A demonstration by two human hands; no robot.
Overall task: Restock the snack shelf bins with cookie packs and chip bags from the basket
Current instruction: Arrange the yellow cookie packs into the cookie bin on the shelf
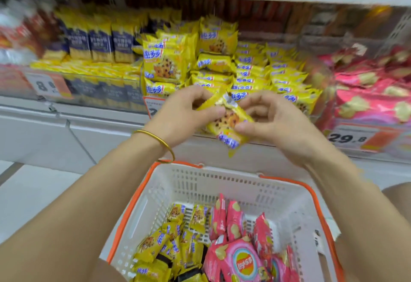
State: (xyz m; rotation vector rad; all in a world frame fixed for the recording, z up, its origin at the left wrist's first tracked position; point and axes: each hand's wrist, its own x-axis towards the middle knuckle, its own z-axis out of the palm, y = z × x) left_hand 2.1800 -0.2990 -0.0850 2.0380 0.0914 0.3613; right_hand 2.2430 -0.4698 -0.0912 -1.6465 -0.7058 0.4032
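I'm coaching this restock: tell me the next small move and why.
Probably carry the yellow cookie pack forward onto the stack of matching cookie packs on the shelf just behind it. The left hand and right hand both pinch it, above the basket.

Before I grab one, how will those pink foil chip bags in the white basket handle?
The pink foil chip bags look puffed: probably light and squashy. Their glossy film may slip. Several stand loosely in the white slotted basket, so neighbours could topple.
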